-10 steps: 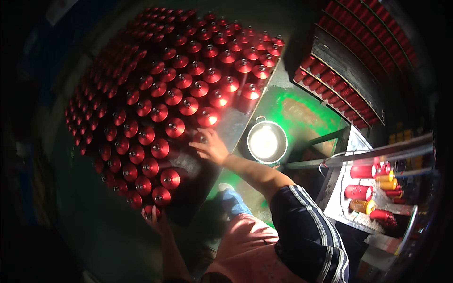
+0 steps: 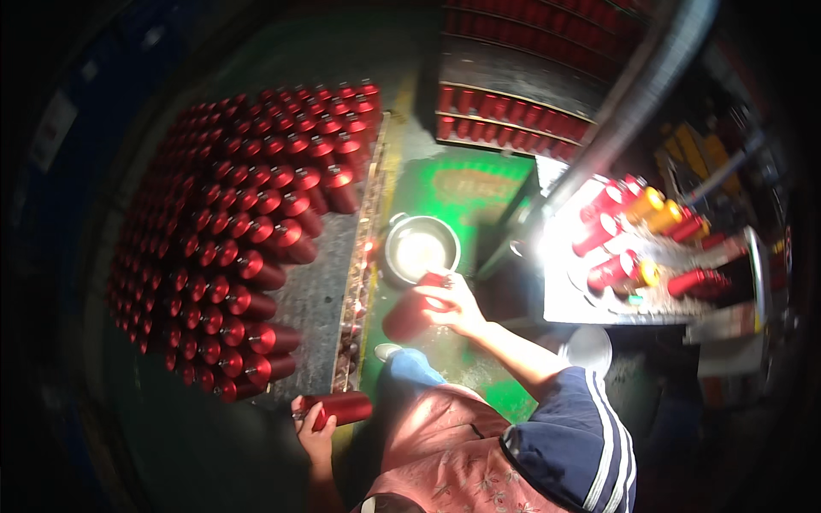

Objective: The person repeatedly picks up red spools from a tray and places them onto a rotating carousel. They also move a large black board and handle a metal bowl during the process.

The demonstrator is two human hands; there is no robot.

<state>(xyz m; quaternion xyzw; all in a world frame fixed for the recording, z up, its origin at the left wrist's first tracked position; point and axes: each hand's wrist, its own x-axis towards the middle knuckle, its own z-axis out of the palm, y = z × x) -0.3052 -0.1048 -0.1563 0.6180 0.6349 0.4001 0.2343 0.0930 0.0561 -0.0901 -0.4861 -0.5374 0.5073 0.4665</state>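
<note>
My left hand (image 2: 316, 432) is closed round the narrow top of a red metal bottle (image 2: 346, 408), which tilts sideways with its base to the right, beside the near corner of a dark board. My right hand (image 2: 455, 309) holds another red bottle (image 2: 406, 316); its body, partly blurred, hangs left of my fingers, near a round metal pot (image 2: 391, 256). Left of both hands, many red bottles (image 2: 261, 338) stand upright in close rows on the board (image 2: 312, 308), their narrow necks showing.
A brightly lit bench (image 2: 560, 295) at the right holds red bottles and yellow bottles (image 2: 643, 205). Racked red bottles (image 2: 496, 107) stand at the far side. A thick pipe (image 2: 629, 103) crosses the upper right. A round pale lid or pan (image 2: 590, 350) lies beside my right sleeve.
My view has turned to the right. Both hands have drawn away from the rows, each with a red bottle; my right hand has come over the floor near the pot.
</note>
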